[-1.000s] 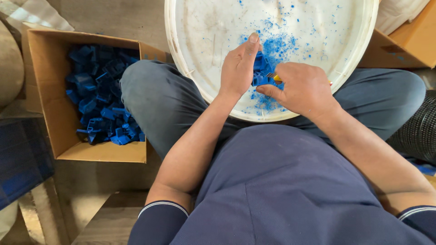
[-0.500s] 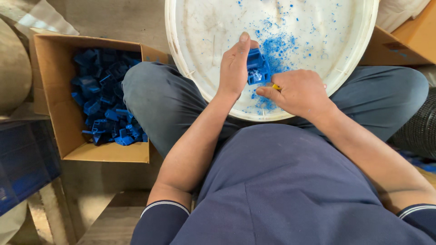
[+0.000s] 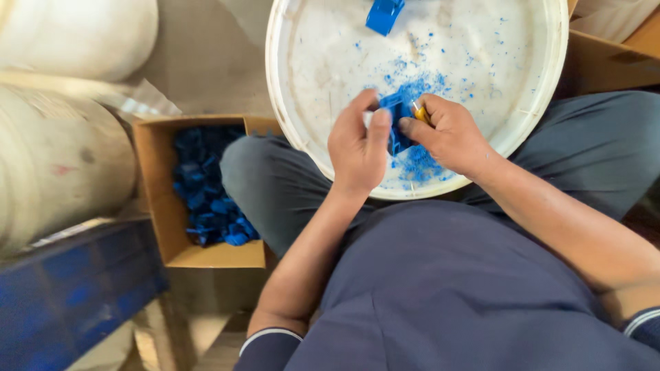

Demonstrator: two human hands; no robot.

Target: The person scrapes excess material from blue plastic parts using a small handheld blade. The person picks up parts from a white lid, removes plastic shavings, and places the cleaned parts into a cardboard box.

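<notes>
Blue plastic piece, small and blocky, pinched in left hand; right hand grips yellow-handled tool.

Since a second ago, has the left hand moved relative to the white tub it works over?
No. The left hand stays at the near rim of the white tub, gripping the blue plastic piece over the blue shavings; only the camera view shifted.

"What changed by the white tub?"

"A second blue piece showed up at its far side. The left hand curled around the blue part, and the right hand closed in."
</notes>
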